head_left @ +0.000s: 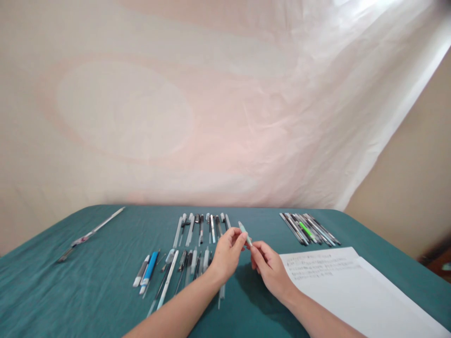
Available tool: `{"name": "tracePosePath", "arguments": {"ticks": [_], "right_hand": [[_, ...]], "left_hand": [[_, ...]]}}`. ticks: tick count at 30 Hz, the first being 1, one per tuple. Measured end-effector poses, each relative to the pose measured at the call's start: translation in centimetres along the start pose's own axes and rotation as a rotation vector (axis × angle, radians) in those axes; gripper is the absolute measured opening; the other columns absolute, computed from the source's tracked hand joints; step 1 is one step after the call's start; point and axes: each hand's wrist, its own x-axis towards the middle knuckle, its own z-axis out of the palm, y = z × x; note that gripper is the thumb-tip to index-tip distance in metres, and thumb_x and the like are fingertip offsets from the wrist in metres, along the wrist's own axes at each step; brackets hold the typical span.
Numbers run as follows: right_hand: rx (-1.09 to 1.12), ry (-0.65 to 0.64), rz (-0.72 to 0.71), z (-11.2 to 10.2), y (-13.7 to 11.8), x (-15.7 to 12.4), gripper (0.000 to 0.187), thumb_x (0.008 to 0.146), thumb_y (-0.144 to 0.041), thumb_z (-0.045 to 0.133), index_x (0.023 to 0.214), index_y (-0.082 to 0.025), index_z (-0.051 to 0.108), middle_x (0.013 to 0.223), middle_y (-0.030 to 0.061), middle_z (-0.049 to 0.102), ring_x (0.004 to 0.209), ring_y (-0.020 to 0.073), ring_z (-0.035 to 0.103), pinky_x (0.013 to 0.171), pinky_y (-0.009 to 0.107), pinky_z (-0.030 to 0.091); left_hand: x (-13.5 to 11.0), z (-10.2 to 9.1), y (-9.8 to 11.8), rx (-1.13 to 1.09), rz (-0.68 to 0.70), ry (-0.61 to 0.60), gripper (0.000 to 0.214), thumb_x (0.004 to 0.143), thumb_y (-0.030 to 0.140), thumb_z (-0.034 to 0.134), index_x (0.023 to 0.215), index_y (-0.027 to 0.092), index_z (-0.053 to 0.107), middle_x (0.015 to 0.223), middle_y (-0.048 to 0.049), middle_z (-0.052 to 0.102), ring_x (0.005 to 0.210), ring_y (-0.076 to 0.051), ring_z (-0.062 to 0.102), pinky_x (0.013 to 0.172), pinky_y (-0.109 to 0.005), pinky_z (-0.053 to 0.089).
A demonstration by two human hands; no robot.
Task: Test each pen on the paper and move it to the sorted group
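A pale green pen (244, 231) is held up over the middle of the table, slanting down to the right. My left hand (229, 251) pinches its body between thumb and fingers. At its lower end, the closed fingertips of my right hand (269, 268) grip the pen as well. Left of my hands lie pens, caps and thin refills in two rows, the back row of pen parts (200, 228) and the front row of pen parts (186, 265). My left forearm covers some of the front row.
Sheets of white paper (338, 295) with handwriting lie at the right front. Behind them is a bundle of pens (310, 229), one bright green. A long thin whitish stick (95, 231) rests at the far left. The green tablecloth (70, 291) reaches a hanging pale sheet (225, 117).
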Motion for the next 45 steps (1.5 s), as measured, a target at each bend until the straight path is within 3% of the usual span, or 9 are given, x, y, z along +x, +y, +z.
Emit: {"name": "tracePosePath", "arguments": {"ticks": [9, 17, 25, 41, 45], "right_hand": [[0.075, 0.054, 0.034, 0.0, 0.3, 0.1, 0.029, 0.084, -0.042, 0.045, 0.1, -0.019, 0.044, 0.056, -0.0038, 0.052, 0.047, 0.0097, 0.042, 0.044, 0.021, 0.03], [0.063, 0.076, 0.003, 0.2, 0.8, 0.3, 0.022, 0.082, -0.04, 0.05, 0.089, -0.02, 0.042, 0.059, -0.0037, 0.052, 0.052, 0.0109, 0.045, 0.049, 0.021, 0.033], [0.005, 0.139, -0.035, 0.2, 1.4, 0.5, 0.021, 0.078, -0.038, 0.055, 0.077, -0.019, 0.046, 0.062, -0.005, 0.045, 0.051, 0.0086, 0.038, 0.047, 0.02, 0.031], [-0.1, 0.129, -0.023, -0.3, 0.3, 0.3, 0.023, 0.078, -0.04, 0.055, 0.074, -0.017, 0.059, 0.06, -0.0013, 0.055, 0.054, 0.0115, 0.046, 0.05, 0.021, 0.035], [-0.122, 0.184, -0.07, -0.3, 0.5, 0.4, 0.021, 0.076, -0.038, 0.058, 0.073, -0.018, 0.057, 0.066, -0.0007, 0.054, 0.055, 0.0111, 0.046, 0.051, 0.022, 0.036]], "left_hand": [[-0.1, 0.0, -0.8, -0.001, 0.003, -0.031, 0.026, 0.077, 0.042, 0.051, 0.077, 0.016, 0.053, 0.069, -0.0006, 0.056, 0.068, -0.014, 0.056, 0.061, -0.024, 0.045], [-0.1, 0.3, -0.7, -0.145, -0.037, -0.065, 0.023, 0.078, 0.039, 0.053, 0.075, 0.016, 0.05, 0.067, 0.0007, 0.053, 0.063, -0.012, 0.054, 0.066, -0.028, 0.048], [0.0, 0.3, -1.5, -0.08, -0.008, -0.04, 0.023, 0.079, 0.038, 0.052, 0.077, 0.016, 0.05, 0.069, -0.0001, 0.054, 0.066, -0.014, 0.055, 0.066, -0.027, 0.047], [-0.2, 0.3, -1.6, -0.159, -0.083, -0.006, 0.023, 0.074, 0.037, 0.057, 0.074, 0.016, 0.047, 0.067, 0.0004, 0.055, 0.065, -0.013, 0.054, 0.068, -0.029, 0.047], [-0.4, 0.5, -1.7, -0.19, -0.101, -0.004, 0.023, 0.076, 0.037, 0.056, 0.075, 0.016, 0.047, 0.068, 0.0005, 0.054, 0.065, -0.012, 0.054, 0.069, -0.029, 0.047]]}}
